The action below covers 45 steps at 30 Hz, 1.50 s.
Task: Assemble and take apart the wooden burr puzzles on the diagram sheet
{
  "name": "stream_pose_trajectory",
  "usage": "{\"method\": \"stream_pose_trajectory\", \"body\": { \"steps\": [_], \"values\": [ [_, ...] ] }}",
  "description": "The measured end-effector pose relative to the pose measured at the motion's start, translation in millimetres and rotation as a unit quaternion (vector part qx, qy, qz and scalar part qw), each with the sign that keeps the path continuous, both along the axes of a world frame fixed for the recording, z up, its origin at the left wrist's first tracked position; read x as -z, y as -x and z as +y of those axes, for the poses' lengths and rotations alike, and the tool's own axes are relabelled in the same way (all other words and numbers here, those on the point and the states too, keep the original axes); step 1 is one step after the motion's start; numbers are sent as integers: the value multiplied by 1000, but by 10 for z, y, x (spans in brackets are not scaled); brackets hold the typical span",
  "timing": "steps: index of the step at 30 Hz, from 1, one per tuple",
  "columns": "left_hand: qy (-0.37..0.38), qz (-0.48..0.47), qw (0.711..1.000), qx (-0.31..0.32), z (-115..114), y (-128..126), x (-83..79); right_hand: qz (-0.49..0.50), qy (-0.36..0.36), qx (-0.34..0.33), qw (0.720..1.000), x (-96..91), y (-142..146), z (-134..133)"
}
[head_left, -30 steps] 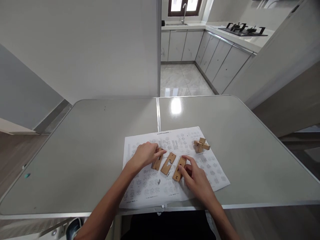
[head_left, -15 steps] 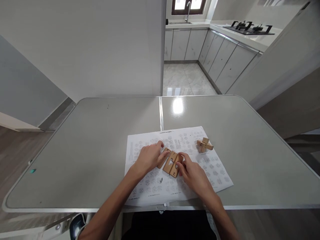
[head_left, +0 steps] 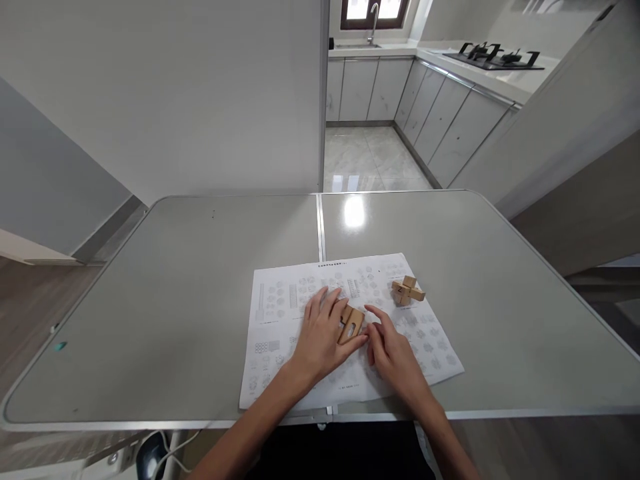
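Flat wooden puzzle pieces (head_left: 353, 322) lie pressed side by side on a printed instruction sheet (head_left: 280, 300) near the table's front edge. My left hand (head_left: 324, 333) lies over their left part, fingers stretched out and resting on the wood. My right hand (head_left: 393, 345) sits just to their right, with its fingertips touching the right edge of the pieces. An assembled wooden cross-shaped puzzle (head_left: 407, 291) stands on the sheet's far right part, away from both hands.
The grey folding table (head_left: 175, 280) has a seam down its middle and a small teal mark (head_left: 61, 346) at its left edge. Behind it stands a white partition wall. An open kitchen with cabinets, sink and hob lies beyond.
The three separate wooden pieces have been pushed together into one block. My left hand slid right and now covers part of them. My right hand drew in against their right edge.
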<state>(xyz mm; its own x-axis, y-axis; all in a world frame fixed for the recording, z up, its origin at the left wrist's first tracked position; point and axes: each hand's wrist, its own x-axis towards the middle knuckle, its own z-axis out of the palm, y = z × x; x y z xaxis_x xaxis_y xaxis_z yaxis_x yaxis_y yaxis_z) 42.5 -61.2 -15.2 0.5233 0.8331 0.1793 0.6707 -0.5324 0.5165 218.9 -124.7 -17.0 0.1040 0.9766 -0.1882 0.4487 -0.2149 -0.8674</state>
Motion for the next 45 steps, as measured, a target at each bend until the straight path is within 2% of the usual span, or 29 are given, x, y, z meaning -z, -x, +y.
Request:
{"method": "stream_pose_trajectory", "body": {
  "steps": [7,10,20,28,31,35,40,45],
  "values": [
    [-14,27,999,-12,70,121,41,36,-25,25,999,63,26,5],
    [-13,41,999,-25,173,214,63,48,-28,25,998,81,14,1],
    [-19,109,982,-155,744,991,94,65,-40,14,997,82,3,-41],
    [-20,123,987,-101,990,1293,33,68,-44,6,997,87,-4,-47],
    [-43,105,988,-101,991,1319,29,70,-42,6,997,85,-7,-51],
    [-89,64,979,-170,820,1319,52,72,-47,5,996,81,0,-54],
    [-87,48,971,-220,603,1361,87,74,-46,11,996,77,11,-48],
    [-76,30,971,-225,576,1382,61,69,-44,10,997,73,6,-57]
  ]
}}
